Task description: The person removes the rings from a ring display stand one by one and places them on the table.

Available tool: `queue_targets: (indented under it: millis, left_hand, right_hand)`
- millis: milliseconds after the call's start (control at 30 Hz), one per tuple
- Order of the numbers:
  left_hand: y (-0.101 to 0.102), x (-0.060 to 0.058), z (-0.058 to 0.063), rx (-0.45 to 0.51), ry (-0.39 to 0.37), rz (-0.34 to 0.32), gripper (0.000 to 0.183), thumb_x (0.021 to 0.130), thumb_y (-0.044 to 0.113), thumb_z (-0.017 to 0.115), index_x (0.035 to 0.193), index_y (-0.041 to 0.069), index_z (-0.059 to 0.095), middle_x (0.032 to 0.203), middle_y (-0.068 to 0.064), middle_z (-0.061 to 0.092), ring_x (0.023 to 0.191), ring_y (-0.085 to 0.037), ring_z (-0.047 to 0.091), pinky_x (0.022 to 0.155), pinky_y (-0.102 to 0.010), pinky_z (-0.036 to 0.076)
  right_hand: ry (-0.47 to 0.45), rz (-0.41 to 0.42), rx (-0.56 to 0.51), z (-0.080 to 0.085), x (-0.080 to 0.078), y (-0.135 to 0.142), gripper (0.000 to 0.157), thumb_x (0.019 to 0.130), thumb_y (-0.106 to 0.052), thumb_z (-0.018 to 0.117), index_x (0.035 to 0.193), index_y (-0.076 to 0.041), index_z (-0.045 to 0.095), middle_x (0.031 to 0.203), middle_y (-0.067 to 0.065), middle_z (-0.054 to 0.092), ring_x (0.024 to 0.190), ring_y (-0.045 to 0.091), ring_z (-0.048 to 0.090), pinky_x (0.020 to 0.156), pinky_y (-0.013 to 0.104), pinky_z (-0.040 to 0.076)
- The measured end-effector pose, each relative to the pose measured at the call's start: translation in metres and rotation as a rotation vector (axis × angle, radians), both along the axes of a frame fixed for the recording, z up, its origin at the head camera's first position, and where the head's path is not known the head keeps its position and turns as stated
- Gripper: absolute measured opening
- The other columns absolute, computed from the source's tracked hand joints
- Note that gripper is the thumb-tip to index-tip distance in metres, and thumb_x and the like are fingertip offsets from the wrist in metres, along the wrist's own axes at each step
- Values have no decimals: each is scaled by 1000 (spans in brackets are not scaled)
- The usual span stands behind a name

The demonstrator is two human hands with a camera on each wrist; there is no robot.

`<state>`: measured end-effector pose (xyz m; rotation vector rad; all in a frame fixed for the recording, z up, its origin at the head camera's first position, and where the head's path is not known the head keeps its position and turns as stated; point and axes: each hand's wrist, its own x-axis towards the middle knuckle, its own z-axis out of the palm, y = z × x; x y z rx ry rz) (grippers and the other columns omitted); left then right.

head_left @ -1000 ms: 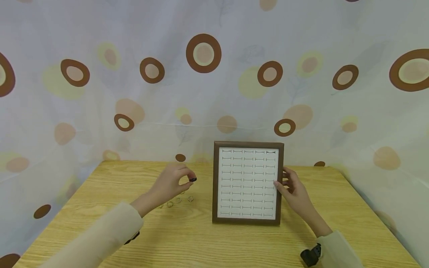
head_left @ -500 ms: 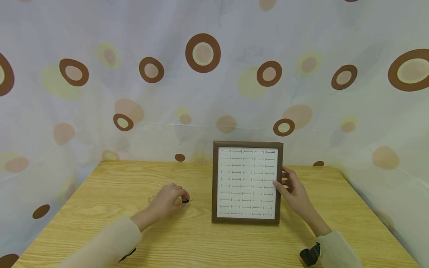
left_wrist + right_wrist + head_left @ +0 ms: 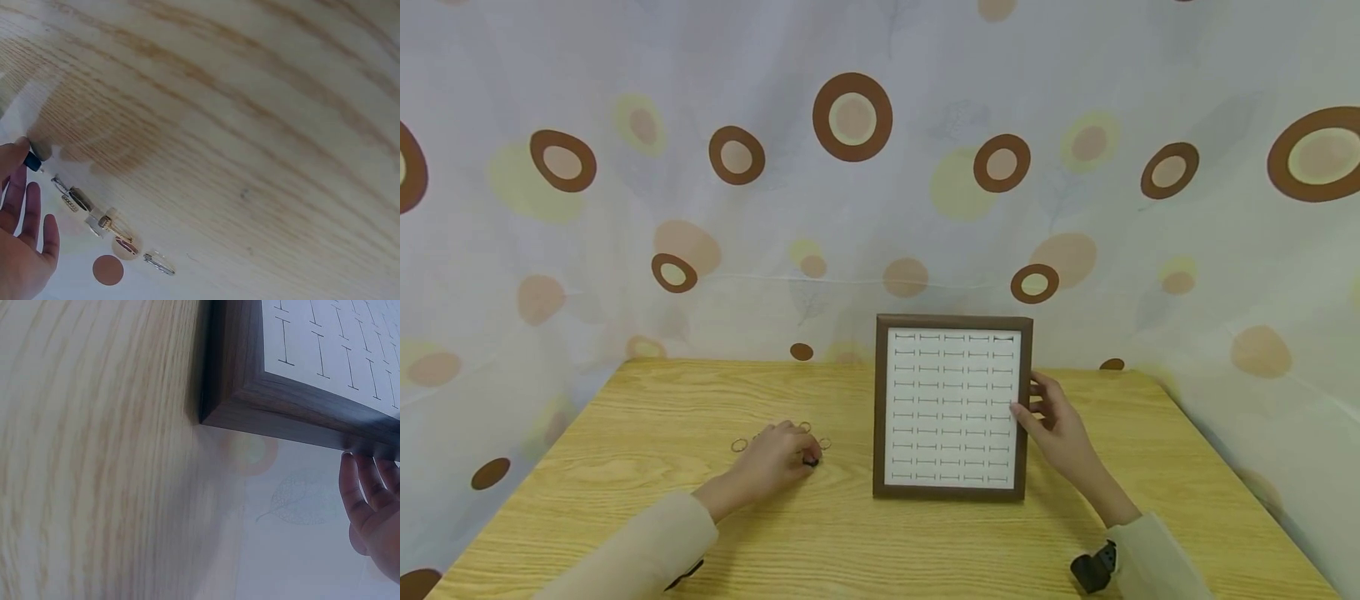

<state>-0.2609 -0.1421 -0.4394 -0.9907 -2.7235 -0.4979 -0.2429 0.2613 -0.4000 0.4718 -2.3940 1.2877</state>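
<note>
My left hand (image 3: 767, 460) is low over the table, pinching a small black piece (image 3: 32, 161) between thumb and finger; its exact kind I cannot tell. Around the hand lie several rings (image 3: 740, 446), some partly hidden by it in the head view. In the left wrist view they form a slanting row, one a silver ring (image 3: 159, 264), another a gold ring (image 3: 115, 229). An upright ring display board (image 3: 953, 408), brown-framed with a white slotted face, stands right of the rings. My right hand (image 3: 1060, 437) grips its right edge, thumb in front, other fingers behind.
The wooden table (image 3: 820, 542) carries everything. Behind it and along both sides hangs a patterned curtain (image 3: 910, 208), close beyond the table's back edge. A black wrist device (image 3: 1093, 568) sits at the right sleeve.
My left hand has come down from above the rings to the tabletop with the black piece, then shifted slightly toward me. The right hand and the display board have stayed put.
</note>
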Motion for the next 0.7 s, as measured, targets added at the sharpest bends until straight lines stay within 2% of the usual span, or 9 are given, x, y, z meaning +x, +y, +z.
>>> queue_targets:
  millis: [467, 700]
  left_hand:
    - [-2, 2, 3, -11, -18, -37, 14, 77, 15, 72, 89, 20, 67, 79, 12, 63, 75, -5, 49, 71, -30, 38]
    - [-3, 3, 7, 12, 12, -52, 17, 77, 17, 72, 93, 18, 66, 83, 9, 63, 77, -11, 52, 69, -30, 38]
  right_hand:
    - [7, 9, -2, 1, -1, 0, 53, 91, -10, 54, 138, -5, 31, 117, 15, 52, 89, -4, 51, 72, 15, 48]
    - [2, 13, -3, 0, 0, 1, 53, 91, -12, 54, 138, -4, 30, 117, 15, 51, 91, 5, 54, 73, 16, 48]
